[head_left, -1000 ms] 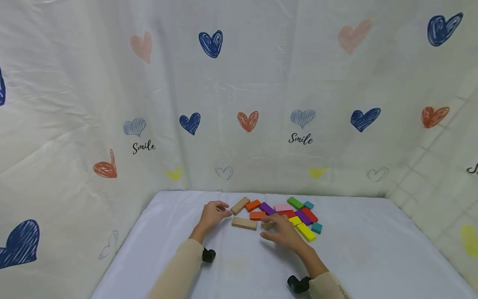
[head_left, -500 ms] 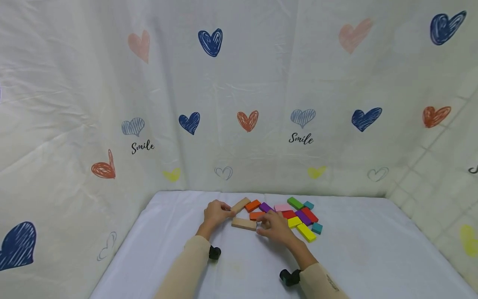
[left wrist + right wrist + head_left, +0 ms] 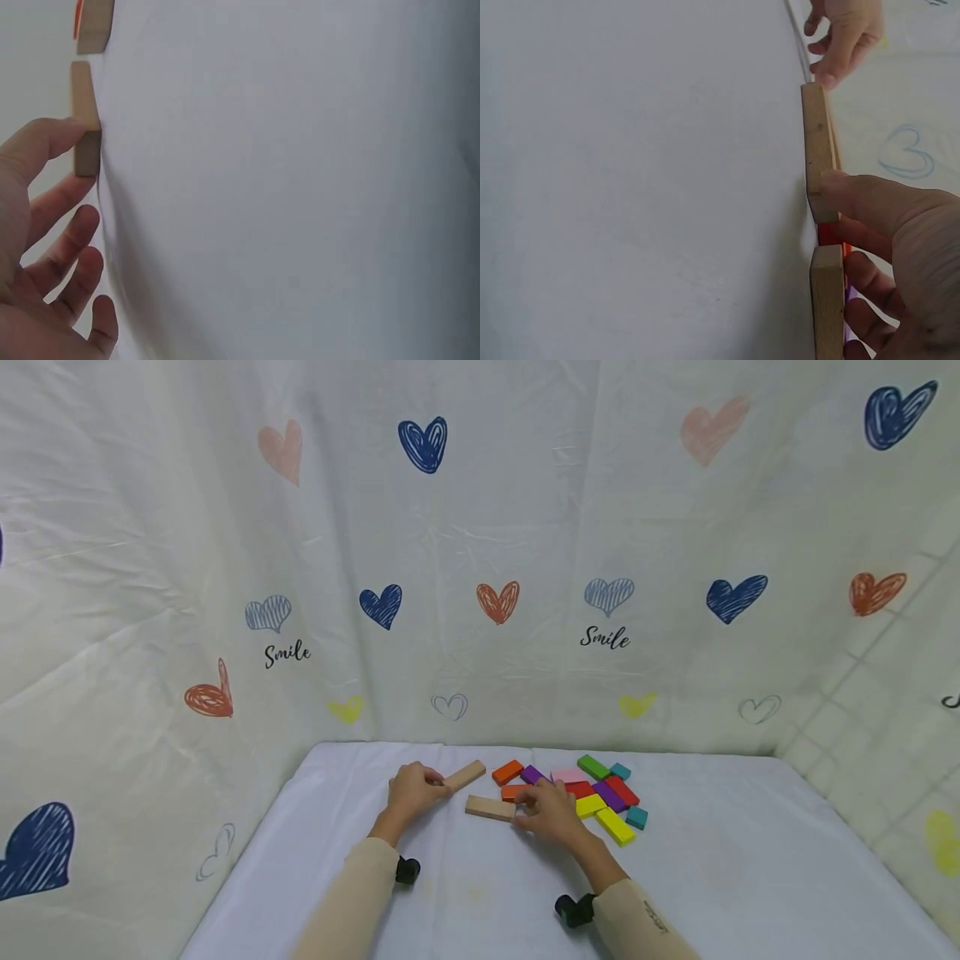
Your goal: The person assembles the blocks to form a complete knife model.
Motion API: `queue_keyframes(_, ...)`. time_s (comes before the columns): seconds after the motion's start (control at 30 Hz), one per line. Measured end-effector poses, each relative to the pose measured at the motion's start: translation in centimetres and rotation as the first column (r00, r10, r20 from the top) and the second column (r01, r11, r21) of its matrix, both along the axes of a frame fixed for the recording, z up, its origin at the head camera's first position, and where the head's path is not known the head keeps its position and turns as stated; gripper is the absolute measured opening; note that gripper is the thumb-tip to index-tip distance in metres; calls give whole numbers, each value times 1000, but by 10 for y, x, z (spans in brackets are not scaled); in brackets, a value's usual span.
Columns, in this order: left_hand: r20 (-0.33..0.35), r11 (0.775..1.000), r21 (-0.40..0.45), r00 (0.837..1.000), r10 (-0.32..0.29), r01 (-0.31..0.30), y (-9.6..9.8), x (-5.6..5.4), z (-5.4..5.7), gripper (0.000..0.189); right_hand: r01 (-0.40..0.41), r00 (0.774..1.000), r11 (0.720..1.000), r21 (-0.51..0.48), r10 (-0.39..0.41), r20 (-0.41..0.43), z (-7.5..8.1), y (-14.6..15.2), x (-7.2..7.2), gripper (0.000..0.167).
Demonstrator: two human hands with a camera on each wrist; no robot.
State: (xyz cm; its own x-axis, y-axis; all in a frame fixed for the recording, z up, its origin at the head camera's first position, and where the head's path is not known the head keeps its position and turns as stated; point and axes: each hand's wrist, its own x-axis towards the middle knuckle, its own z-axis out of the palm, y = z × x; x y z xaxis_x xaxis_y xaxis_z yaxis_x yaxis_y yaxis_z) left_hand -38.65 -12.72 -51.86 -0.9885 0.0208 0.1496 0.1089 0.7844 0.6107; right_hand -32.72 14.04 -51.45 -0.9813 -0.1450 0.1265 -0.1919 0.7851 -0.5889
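Observation:
My left hand pinches the near end of a plain wooden block, which lies slanted at the left of the group. In the left wrist view the thumb is on top of this block and the forefinger at its end; the other fingers are loosely bent. My right hand has thumb and forefinger on the right end of a second plain wooden block. The right wrist view shows the thumb on that block, and another wooden block beside the remaining fingers, mostly hidden by the hand in the head view.
Right of and behind the right hand lie several coloured blocks: orange, pink, green, purple, yellow and teal. A white cloth covers the table. A heart-printed curtain hangs behind and at the sides.
My left hand has taken hold of the slanted wooden block and drawn it left, away from the orange block. My right hand has shifted left onto the end of the front wooden block.

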Motion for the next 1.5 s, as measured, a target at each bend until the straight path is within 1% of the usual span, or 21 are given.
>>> queue_keyframes(0.2,-29,997,-66,999,-33,31,-19,6,3,22,22,1000,999,47,-22,-12,-2,-5,-4,31)
queue_keyframes(0.37,-24,991,-111,997,-72,69,-30,10,2,22,23,999,997,68,-21,-30,-3,-4,-4,29)
queue_keyframes(0.53,-10,982,-158,994,-109,106,-36,14,1,23,11,999,998,66,-7,-53,-2,2,-2,28)
queue_keyframes(0.67,9,973,-187,991,-134,134,-42,19,3,24,-9,998,996,92,14,-64,3,6,4,24)
queue_keyframes(0.77,22,968,-190,986,-163,165,-45,24,5,23,-27,996,991,128,37,-76,9,10,13,23)
queue_keyframes(0.9,34,961,-166,976,-216,219,-48,34,10,22,-42,997,990,132,50,-63,12,20,27,26)
queue_keyframes(1.0,29,954,-156,966,-255,257,-49,41,12,21,-38,999,994,99,40,-17,13,28,36,29)
queue_keyframes(1.07,27,948,-153,960,-278,279,-50,45,11,20,-36,999,996,86,35,11,12,35,41,29)
queue_keyframes(1.17,33,936,-148,948,-318,319,-51,51,9,18,-36,998,997,73,33,49,9,44,45,28)
queue_keyframes(1.3,43,917,-118,925,-378,381,-50,58,8,18,-29,995,999,42,25,101,5,54,49,27)
queue_keyframes(1.37,43,909,-108,916,-400,402,-49,61,8,19,-25,991,999,22,22,131,4,57,50,26)
queue_keyframes(1.5,56,899,-94,903,-425,429,-45,65,7,20,-26,986,1000,-13,28,166,3,60,52,25)
